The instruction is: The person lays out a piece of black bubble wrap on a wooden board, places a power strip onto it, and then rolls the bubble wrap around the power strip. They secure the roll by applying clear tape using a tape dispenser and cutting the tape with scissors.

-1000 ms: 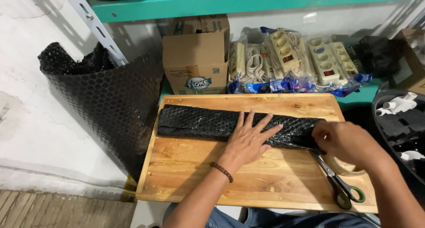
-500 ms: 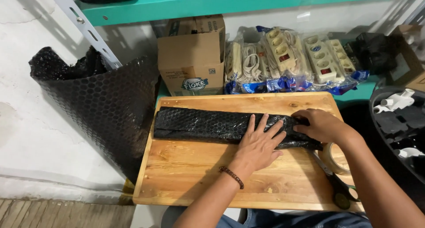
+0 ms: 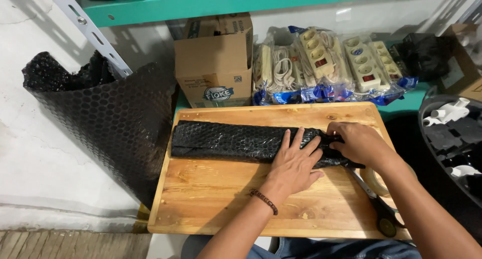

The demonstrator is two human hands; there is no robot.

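A long parcel wrapped in black bubble wrap [image 3: 226,141] lies across a wooden board [image 3: 216,203]. My left hand [image 3: 295,162] rests flat on the parcel's right part, fingers spread, pressing it down. My right hand [image 3: 357,141] grips the parcel's right end, fingers curled over the folded wrap. A roll of clear tape [image 3: 374,181] and scissors [image 3: 384,216] lie on the board under my right forearm, partly hidden.
A big roll of black bubble wrap [image 3: 100,118] stands to the left of the board. Behind the board sit a cardboard box [image 3: 216,63] and bagged cream power strips [image 3: 326,63]. A black tub [image 3: 452,138] with white parts is at the right.
My right hand has moved up from the tape and scissors onto the parcel's right end. My left hand has slid slightly right along the parcel. The view has shifted a little.
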